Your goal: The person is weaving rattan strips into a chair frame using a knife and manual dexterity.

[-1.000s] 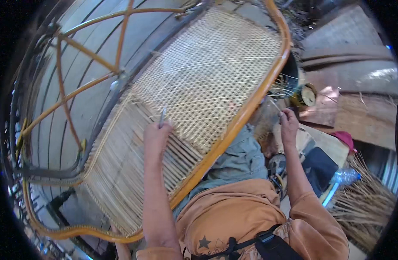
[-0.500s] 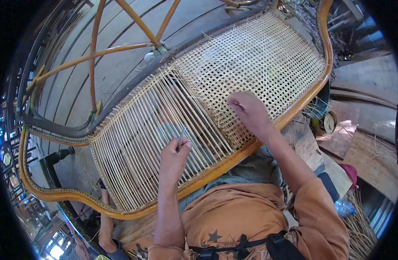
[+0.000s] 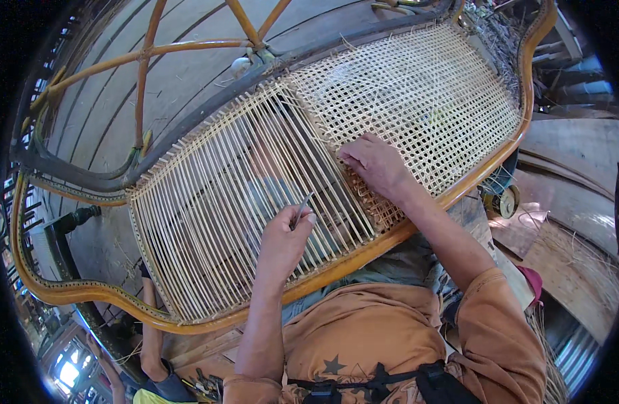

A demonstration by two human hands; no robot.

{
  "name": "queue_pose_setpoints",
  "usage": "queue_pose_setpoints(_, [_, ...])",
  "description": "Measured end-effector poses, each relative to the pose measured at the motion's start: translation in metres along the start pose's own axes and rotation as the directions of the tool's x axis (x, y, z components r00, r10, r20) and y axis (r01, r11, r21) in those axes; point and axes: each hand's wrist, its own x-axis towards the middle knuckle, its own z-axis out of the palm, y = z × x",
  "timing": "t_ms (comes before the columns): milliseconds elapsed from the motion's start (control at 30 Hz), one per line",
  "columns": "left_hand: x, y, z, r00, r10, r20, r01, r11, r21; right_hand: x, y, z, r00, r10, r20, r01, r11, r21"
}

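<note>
A curved wooden frame [image 3: 336,267] lies across my lap, strung with pale cane. Its right-hand panel is a woven cane mesh [image 3: 417,87]; the left-hand panel carries only parallel cane strands [image 3: 202,195]. My left hand [image 3: 284,246] is closed around a thin, pointed metal tool [image 3: 301,210], whose tip sticks up over the strands near the dividing bar. Along that bar, at the mesh's left edge, rests my right hand [image 3: 378,168], its fingers pinched together. What they grip, if anything, is too small to make out.
Bent rattan poles [image 3: 144,87] rise beyond the frame's far side. At lower left are another person's arm [image 3: 150,337] and some hand tools [image 3: 203,385]. Wooden boards [image 3: 572,262] and a round tin [image 3: 506,202] lie to the right.
My right hand has come down from above the mesh to the dividing bar. The left hand, still with the pointed tool, sits slightly farther right. The view has shifted a little.
</note>
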Motion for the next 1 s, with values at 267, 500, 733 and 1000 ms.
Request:
queue_pose_setpoints(267, [0.002, -0.004, 0.000, 0.998, 0.058, -0.011, -0.058, 0.998, -0.003, -0.007, 0.006, 0.003, 0.983, -0.178, 0.038, 0.182, 0.977, -0.111])
queue_pose_setpoints(500, [-0.001, 0.005, -0.002, 0.999, -0.036, 0.036, 0.035, 0.999, 0.029, -0.004, 0.002, -0.009, 0.968, -0.173, 0.183, 0.201, 0.969, -0.144])
queue_pose_setpoints(733, [-0.004, 0.003, 0.000, 0.998, 0.054, 0.012, -0.054, 0.996, 0.064, 0.005, -0.019, -0.011, 0.907, -0.123, 0.402, 0.252, 0.925, -0.285])
queue_pose_setpoints(1000, [-0.008, 0.002, 0.001, 0.999, 0.048, 0.013, -0.049, 0.998, 0.030, 0.010, 0.009, -0.017, 0.986, -0.041, 0.160, 0.029, 0.996, 0.080])
